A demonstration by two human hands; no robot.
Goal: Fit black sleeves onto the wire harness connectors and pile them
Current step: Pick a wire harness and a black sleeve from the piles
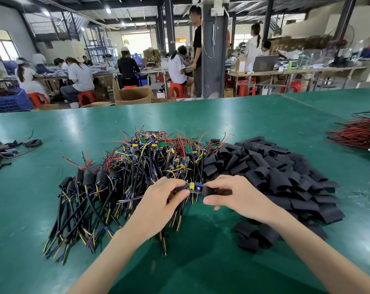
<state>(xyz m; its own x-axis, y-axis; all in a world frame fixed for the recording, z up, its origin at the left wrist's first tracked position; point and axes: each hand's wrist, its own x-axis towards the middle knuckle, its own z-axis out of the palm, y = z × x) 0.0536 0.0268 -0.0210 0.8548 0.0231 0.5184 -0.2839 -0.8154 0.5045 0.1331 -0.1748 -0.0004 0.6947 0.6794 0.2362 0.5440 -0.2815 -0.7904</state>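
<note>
My left hand point(160, 200) pinches a wire harness connector point(193, 187), a small board with a yellow and a blue part, just above the green table. My right hand point(233, 194) pinches a black sleeve point(208, 190) whose open end touches the connector's right end. Behind my hands lies a big heap of bare harnesses point(158, 153) with black, red, yellow and purple wires. To its left sits a small pile of sleeved harnesses point(86, 179). A large mound of loose black sleeves point(271, 170) spreads to the right.
The green table point(52, 128) runs far back. A few black pieces and wires point(8, 149) lie at the left edge, a bundle of red and black wires point(358, 132) at the right edge. Several people work at benches beyond the table.
</note>
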